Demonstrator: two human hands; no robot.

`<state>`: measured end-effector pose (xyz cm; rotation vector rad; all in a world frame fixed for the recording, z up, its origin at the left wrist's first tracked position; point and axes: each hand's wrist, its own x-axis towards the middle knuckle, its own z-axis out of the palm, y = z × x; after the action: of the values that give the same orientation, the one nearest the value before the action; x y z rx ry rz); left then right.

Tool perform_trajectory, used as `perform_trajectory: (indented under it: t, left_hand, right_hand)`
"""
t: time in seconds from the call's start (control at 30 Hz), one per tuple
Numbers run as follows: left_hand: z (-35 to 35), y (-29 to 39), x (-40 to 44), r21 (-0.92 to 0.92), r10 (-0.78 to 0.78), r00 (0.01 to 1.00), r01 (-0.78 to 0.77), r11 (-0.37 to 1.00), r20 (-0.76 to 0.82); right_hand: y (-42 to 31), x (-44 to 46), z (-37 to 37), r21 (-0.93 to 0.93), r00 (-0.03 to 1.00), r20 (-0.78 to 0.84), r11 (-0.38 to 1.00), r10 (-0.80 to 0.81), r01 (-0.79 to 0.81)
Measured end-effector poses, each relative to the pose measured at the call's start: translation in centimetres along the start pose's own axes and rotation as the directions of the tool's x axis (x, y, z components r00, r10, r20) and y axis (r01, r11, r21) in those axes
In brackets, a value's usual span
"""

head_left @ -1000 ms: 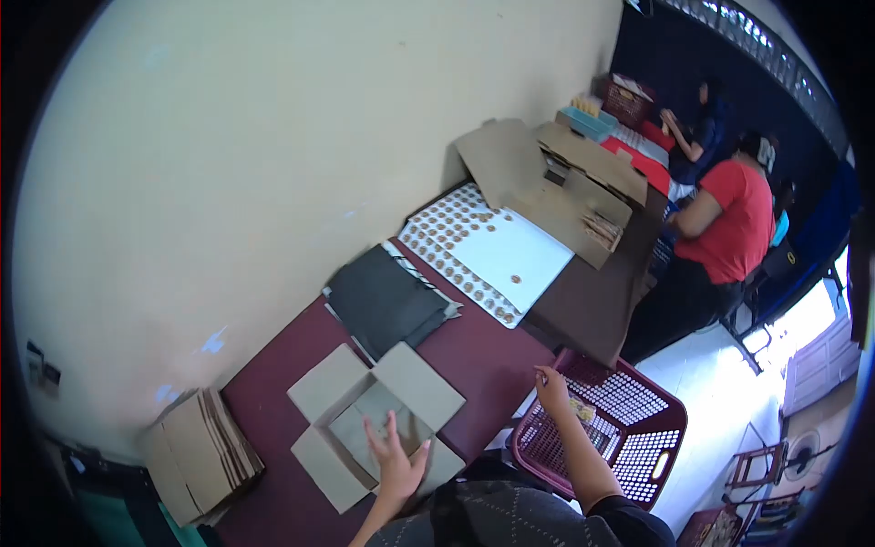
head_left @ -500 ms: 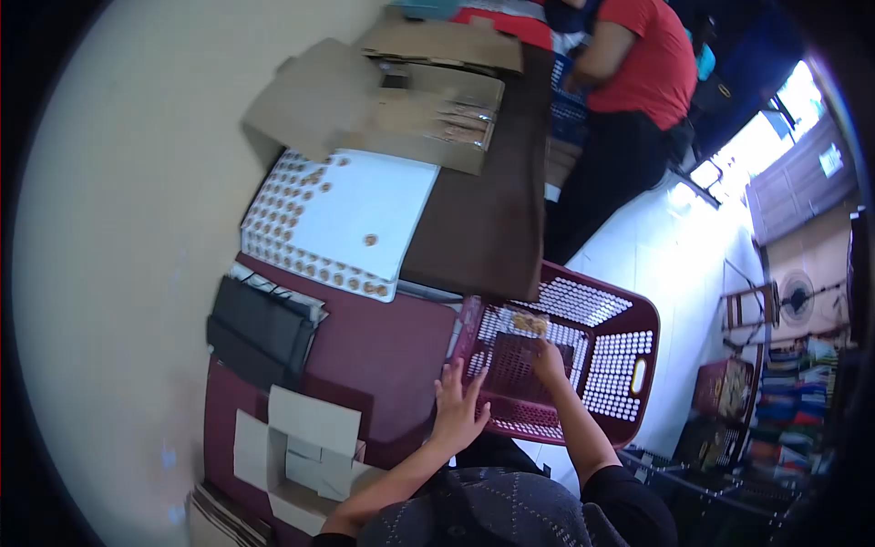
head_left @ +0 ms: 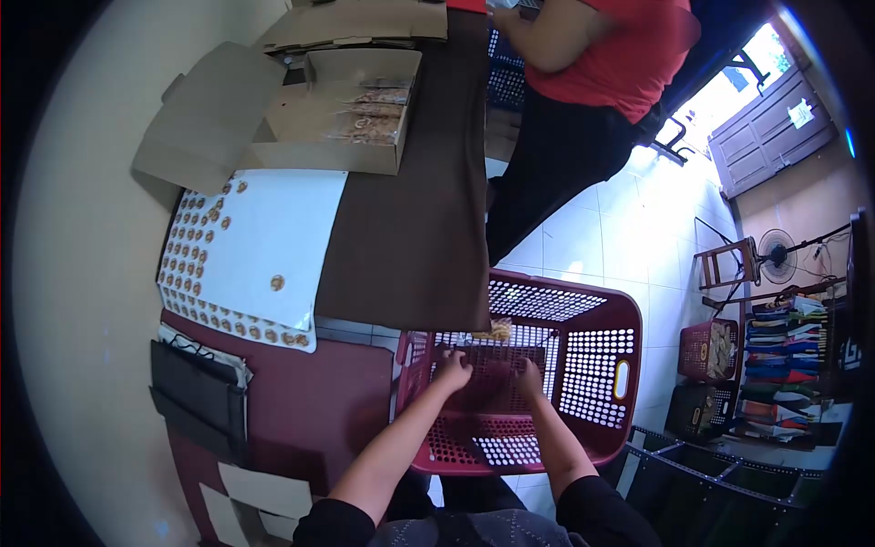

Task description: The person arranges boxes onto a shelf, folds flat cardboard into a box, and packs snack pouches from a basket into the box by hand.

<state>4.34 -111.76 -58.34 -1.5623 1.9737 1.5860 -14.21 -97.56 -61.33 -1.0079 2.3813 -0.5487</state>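
Both of my hands reach down into a maroon plastic basket (head_left: 597, 299) with perforated sides. My left hand (head_left: 453, 372) is over its left part with the fingers curled in; whether anything is between them is too small to see. My right hand (head_left: 530, 379) is lower right of it, fingers also bent together, their tips hidden from clear view. Beyond the hands a small clear packet with yellowish contents (head_left: 499, 329) lies in the basket near the table edge, partly covered by it. A dark panel is visible between my hands.
On the brown-covered table (head_left: 410, 237) stand an open cardboard box (head_left: 397, 159) with packets and a white sheet (head_left: 305, 210) with rows of round stickers. Black folders (head_left: 196, 392) and an open white carton (head_left: 264, 492) are at left. A person in red (head_left: 583, 137) stands beyond the basket.
My left hand has moved from the basket's near-left rim down into it, and its spread fingers have curled. The right hand has drawn back from the packet. The view has shifted right.
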Motion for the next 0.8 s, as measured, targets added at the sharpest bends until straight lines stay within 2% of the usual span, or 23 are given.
perform_trajectory:
  t: [0.03, 0.07, 0.1, 0.13, 0.2, 0.23, 0.27, 0.3, 0.33, 0.4, 0.47, 0.53, 0.57, 0.63, 0.7, 0.73, 0.77, 0.8]
  left_hand:
    - [-0.1, -0.3, 2.0, -0.067, -0.040, 0.999, 0.042, 0.997, 0.025]
    - [0.0, -0.7, 3.6, -0.135, -0.080, 0.995, 0.086, 0.987, 0.053]
    - [0.6, -2.1, 5.2, -0.122, -0.047, 0.997, 0.055, 0.991, 0.065]
    - [0.3, -2.2, 6.0, -0.109, -0.010, 0.997, 0.018, 0.994, 0.071]
    - [1.7, -3.6, 8.0, -0.102, 0.007, 0.999, -0.003, 0.995, 0.039]
    - [4.2, -5.9, 10.6, -0.262, 0.077, 0.997, -0.074, 0.962, 0.000]
    - [5.3, -7.2, 12.1, -0.409, 0.144, 0.988, -0.152, 0.900, -0.050]
    - [5.0, -7.1, 12.5, -0.474, 0.245, 0.969, -0.202, 0.857, 0.030]
    - [3.1, -4.2, 9.9, -0.532, 0.053, 0.996, -0.005, 0.847, 0.075]
    - [-0.2, -0.7, 6.8, -0.565, -0.070, 0.956, 0.228, 0.793, 0.286]
    - [1.2, -2.0, 6.8, -0.537, -0.179, 0.943, 0.309, 0.785, 0.280]
    - [0.1, -1.2, 4.3, -0.544, -0.165, 0.922, 0.343, 0.766, 0.350]
    - [0.2, -1.0, 3.7, -0.536, -0.166, 0.929, 0.329, 0.777, 0.331]
    - [1.2, -1.9, 2.3, -0.538, -0.164, 0.941, 0.305, 0.786, 0.295]
    - [2.8, -3.9, 1.4, -0.628, -0.109, 0.936, 0.307, 0.715, 0.334]
    - [6.5, -7.5, 3.8, -0.637, -0.108, 0.943, 0.295, 0.712, 0.315]
    - [9.9, -10.9, 6.4, -0.699, -0.272, 0.956, 0.267, 0.664, 0.107]
    - [10.9, -11.0, 6.7, -0.853, -0.067, 0.997, 0.011, 0.522, -0.029]
  right_hand:
    - [-0.6, 0.8, 0.6, -0.006, 1.000, -0.001, 1.000, 0.003, -0.003]
    - [-1.3, 2.1, 1.3, 0.063, 0.997, -0.015, 0.996, 0.069, -0.068]
    - [-2.1, 3.4, 1.7, 0.134, 0.991, -0.027, 0.983, 0.131, -0.127]
    - [-2.7, 4.5, 1.7, 0.157, 0.978, 0.073, 0.966, 0.196, -0.206]
    - [-3.9, 6.0, 2.3, 0.254, 0.949, 0.144, 0.917, 0.279, -0.308]
    - [-3.9, 6.1, 2.9, 0.287, 0.961, 0.145, 0.919, 0.236, -0.269]
    - [-1.9, 6.7, 5.2, 0.237, 0.974, 0.081, 0.945, 0.210, -0.224]
    - [-0.3, 7.2, 6.8, 0.345, 0.961, 0.123, 0.898, 0.247, -0.274]
    - [0.9, 7.4, 7.6, 0.443, 0.947, 0.167, 0.837, 0.275, -0.321]
    - [1.0, 6.5, 8.3, 0.579, 0.928, 0.169, 0.729, 0.332, -0.366]
    - [4.6, 6.5, 10.5, 0.735, 0.818, 0.559, 0.375, 0.136, -0.565]
    - [0.2, 3.3, 6.1, 0.582, 0.781, 0.599, 0.573, 0.178, -0.577]
    - [-1.5, 2.3, 5.5, 0.585, 0.785, 0.598, 0.581, 0.162, -0.566]
    - [-3.9, 0.0, 5.6, 0.440, 0.831, 0.470, 0.737, 0.298, -0.513]
    - [-4.7, -2.2, 5.5, 0.458, 0.856, 0.454, 0.759, 0.249, -0.463]
    - [-5.3, -3.4, 5.2, 0.472, 0.871, 0.440, 0.770, 0.216, -0.430]
    - [-5.8, -4.6, 4.7, 0.497, 0.859, 0.436, 0.724, 0.269, -0.479]
    - [-7.1, -6.0, 3.7, 0.529, 0.846, 0.432, 0.671, 0.314, -0.519]
